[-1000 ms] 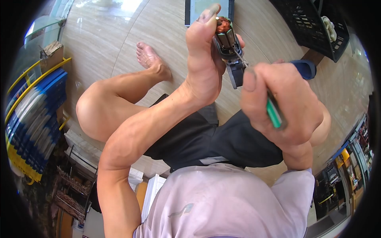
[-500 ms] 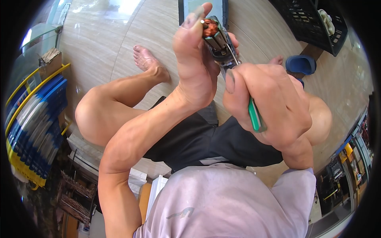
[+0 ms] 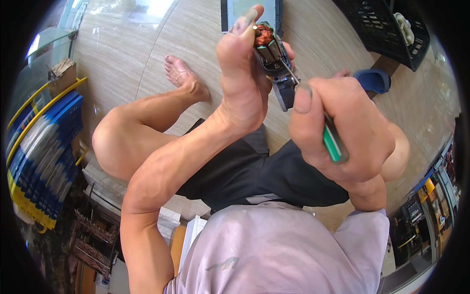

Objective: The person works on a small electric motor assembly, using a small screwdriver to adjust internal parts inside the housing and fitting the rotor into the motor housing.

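Note:
My left hand (image 3: 242, 78) is wrapped round an electric motor armature (image 3: 268, 45) with copper windings at its upper end, its thumb beside the shaft. Below the windings, the armature meets a dark housing piece (image 3: 284, 94), partly hidden by my fingers. In my closed right hand (image 3: 350, 125) is a screwdriver (image 3: 335, 146) with a green and white handle. Its thin metal shaft points up and left, and the tip is at the lower side of the armature. Whether the tip presses on it, I cannot tell.
On the tiled floor beyond my hands lies a grey case with a pale panel (image 3: 247, 13). A black plastic crate (image 3: 377, 32) and a blue slipper (image 3: 372, 81) are at the upper right. Blue packets on a yellow rack (image 3: 46, 147) line the left side.
My right hand has shifted right and slightly down with the screwdriver, uncovering more of the dark housing. The armature in my left hand has moved and turned slightly.

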{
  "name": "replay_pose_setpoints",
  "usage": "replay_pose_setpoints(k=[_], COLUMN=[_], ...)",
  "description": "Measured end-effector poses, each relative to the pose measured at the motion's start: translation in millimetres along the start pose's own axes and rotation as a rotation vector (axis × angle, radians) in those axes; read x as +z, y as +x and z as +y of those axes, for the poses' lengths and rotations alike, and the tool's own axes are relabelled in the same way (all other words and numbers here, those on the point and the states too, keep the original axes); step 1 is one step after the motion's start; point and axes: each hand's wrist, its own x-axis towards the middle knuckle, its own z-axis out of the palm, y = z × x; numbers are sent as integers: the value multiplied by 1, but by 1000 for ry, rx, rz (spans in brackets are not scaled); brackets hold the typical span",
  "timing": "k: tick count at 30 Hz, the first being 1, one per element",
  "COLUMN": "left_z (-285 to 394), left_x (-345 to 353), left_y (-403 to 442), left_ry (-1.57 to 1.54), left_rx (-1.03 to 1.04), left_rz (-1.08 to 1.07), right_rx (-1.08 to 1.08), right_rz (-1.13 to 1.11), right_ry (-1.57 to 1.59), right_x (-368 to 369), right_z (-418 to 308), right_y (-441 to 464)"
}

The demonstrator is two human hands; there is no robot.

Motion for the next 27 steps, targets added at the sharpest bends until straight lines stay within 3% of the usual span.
replay_pose_setpoints(k=[14, 20, 27], left_z=[10, 3, -5], left_x=[19, 10, 12], left_y=[-6, -2, 1], left_ry=[-61, -18, 144], left_rx=[-126, -65, -47], left_rz=[48, 55, 166], right_rx=[50, 107, 31], right_rz=[-18, -63, -60], right_ry=[-52, -8, -24], right_x=[0, -3, 2], right_z=[-4, -4, 2], right_y=[-1, -3, -7])
